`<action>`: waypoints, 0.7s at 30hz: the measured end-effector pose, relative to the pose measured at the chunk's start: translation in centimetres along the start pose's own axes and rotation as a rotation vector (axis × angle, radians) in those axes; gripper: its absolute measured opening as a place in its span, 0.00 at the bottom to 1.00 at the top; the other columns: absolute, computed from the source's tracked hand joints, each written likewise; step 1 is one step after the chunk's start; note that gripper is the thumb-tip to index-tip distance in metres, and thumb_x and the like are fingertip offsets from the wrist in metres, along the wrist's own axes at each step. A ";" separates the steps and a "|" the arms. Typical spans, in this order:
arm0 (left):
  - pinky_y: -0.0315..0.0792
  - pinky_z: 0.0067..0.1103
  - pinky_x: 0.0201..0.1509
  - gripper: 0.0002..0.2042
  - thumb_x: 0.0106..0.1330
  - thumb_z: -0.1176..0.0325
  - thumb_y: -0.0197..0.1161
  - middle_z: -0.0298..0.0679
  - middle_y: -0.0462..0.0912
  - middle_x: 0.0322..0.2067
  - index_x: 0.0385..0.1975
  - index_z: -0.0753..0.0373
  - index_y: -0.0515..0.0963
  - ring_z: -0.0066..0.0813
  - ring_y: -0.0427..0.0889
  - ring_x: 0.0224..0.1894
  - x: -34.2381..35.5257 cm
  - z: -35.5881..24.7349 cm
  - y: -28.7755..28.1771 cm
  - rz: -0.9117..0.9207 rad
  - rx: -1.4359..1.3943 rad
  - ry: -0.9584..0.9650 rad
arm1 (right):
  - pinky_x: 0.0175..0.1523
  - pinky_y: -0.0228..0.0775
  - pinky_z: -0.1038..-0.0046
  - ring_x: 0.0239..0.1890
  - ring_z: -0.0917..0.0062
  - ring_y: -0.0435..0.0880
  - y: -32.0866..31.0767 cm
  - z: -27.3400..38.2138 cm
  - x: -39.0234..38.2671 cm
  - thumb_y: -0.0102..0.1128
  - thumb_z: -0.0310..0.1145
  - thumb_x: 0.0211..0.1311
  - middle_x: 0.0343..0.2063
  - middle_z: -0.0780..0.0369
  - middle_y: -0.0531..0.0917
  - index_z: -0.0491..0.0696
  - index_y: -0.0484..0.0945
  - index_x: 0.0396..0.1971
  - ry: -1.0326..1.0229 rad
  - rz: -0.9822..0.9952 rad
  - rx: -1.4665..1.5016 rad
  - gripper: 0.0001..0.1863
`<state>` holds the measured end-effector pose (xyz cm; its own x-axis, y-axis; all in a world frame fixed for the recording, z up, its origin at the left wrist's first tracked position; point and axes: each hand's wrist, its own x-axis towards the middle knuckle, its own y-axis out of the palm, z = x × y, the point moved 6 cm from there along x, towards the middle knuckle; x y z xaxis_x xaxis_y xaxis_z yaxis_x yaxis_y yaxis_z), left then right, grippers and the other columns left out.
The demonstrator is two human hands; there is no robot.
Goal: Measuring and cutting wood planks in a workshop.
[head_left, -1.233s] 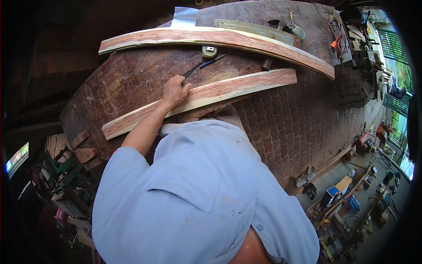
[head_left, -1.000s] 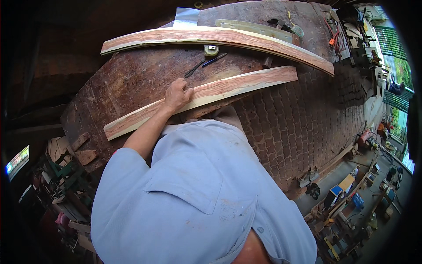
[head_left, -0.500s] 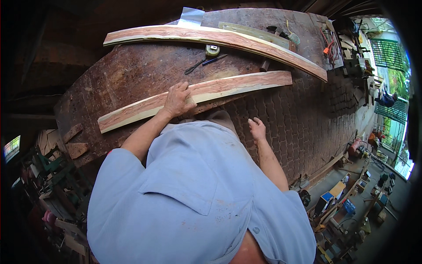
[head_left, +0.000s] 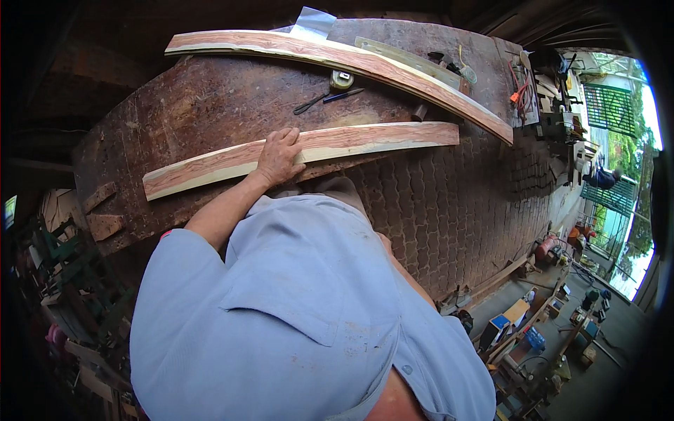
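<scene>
My left hand (head_left: 279, 156) lies across a long wooden board (head_left: 365, 138) with reddish grain and a pale edge. Its fingers reach over the far edge and the thumb is at the near edge, so it grips the board near its middle. The board lies on a dark, worn workbench (head_left: 189, 112), and its right end extends past the bench edge. Of my right arm, only part of the forearm (head_left: 407, 274) shows beside the blue shirt; the shirt hides the hand.
A second, similar long board (head_left: 337, 57) lies farther back. Between the boards are a tape measure (head_left: 342, 79), a blue pen (head_left: 342, 95) and a dark slim tool (head_left: 309, 105). Brick paving (head_left: 435, 217) covers the floor at right. Cluttered shelving (head_left: 533, 330) stands at lower right.
My right hand, visible over the floor before, has drawn back behind the shirt. My left hand keeps its place on the board. The whole view has shifted slightly.
</scene>
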<state>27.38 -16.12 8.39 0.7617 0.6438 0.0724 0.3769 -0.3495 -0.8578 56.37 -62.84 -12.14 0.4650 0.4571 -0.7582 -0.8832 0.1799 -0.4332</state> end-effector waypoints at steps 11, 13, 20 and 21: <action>0.62 0.43 0.72 0.24 0.46 0.56 0.81 0.45 0.74 0.64 0.42 0.62 0.87 0.46 0.69 0.69 -0.1 0.2 0.7 0.033 0.013 0.026 | 0.43 0.78 0.77 0.35 0.82 0.84 -0.2 12.8 -0.3 0.74 0.45 0.63 0.45 0.58 0.89 0.37 0.76 0.66 0.113 -0.140 0.118 0.37; 0.63 0.43 0.71 0.24 0.46 0.57 0.81 0.46 0.74 0.65 0.41 0.63 0.86 0.47 0.70 0.68 0.0 0.1 0.6 0.035 0.009 0.027 | 0.49 0.80 0.73 0.42 0.76 0.87 0.2 12.9 -0.2 0.73 0.47 0.64 0.48 0.55 0.89 0.38 0.77 0.65 0.120 -0.127 0.124 0.36; 0.62 0.43 0.72 0.25 0.47 0.56 0.81 0.45 0.74 0.64 0.43 0.62 0.86 0.46 0.69 0.69 -0.1 0.4 0.8 0.040 0.028 0.012 | 0.64 0.75 0.67 0.59 0.64 0.85 -0.2 15.9 -1.7 0.71 0.48 0.64 0.58 0.50 0.86 0.39 0.80 0.63 0.160 -0.072 -0.007 0.34; 0.62 0.43 0.72 0.25 0.47 0.56 0.81 0.45 0.74 0.64 0.43 0.62 0.86 0.46 0.69 0.69 -0.1 0.4 0.8 0.045 0.028 0.009 | 0.65 0.75 0.67 0.59 0.63 0.85 -0.2 16.0 -1.7 0.70 0.49 0.65 0.58 0.49 0.85 0.39 0.80 0.63 0.150 -0.065 -0.046 0.34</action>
<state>27.38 -16.24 7.48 0.7821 0.6220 0.0380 0.3275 -0.3583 -0.8743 54.81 -49.68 -2.99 0.5277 0.3098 -0.7909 -0.8490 0.1630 -0.5026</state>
